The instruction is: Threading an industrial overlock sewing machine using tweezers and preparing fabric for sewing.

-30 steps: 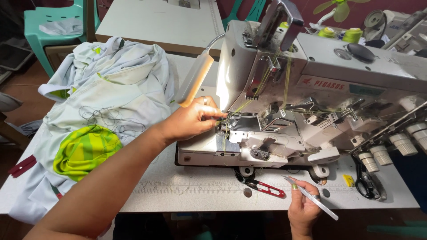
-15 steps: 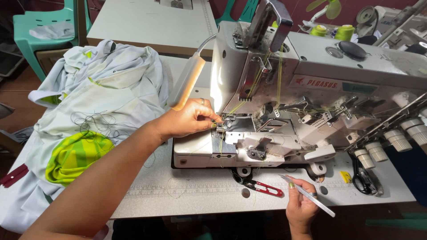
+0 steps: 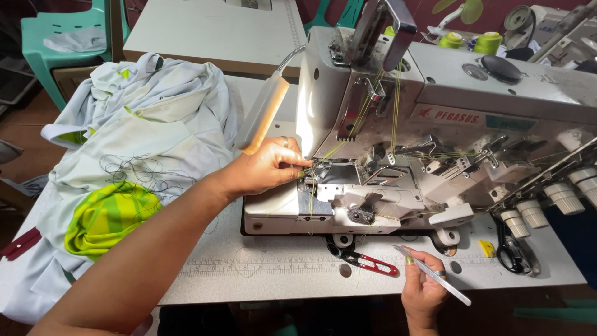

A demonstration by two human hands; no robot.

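The left hand (image 3: 264, 167) reached across to the needle area of the industrial sewing machine (image 3: 435, 124), its fingers (image 3: 297, 163) pinched shut on a strand of yellow-green thread (image 3: 309, 180) right at the needles, a grip fine enough to steer the thread end into the small parts there. The lamp (image 3: 262, 119) on its gooseneck hung just left of the machine head, lighting that spot. The right hand (image 3: 423, 287) waited in front of the machine, near the tabletop (image 3: 261, 267) edge, its fingers closed around a pair of metal tweezers (image 3: 432, 275) held ready with the tips pointing toward the machine. Red-handled thread snips (image 3: 367, 261) lay on the tabletop just in front of the machine base, within easy reach. A heap of pale garments with a yellow-green piece (image 3: 102, 218) sat well left of the machine.

Against the frame half a second before, the left hand stayed at the same spot by the needles and the right hand kept its tweezers; the view had merely shifted slightly.
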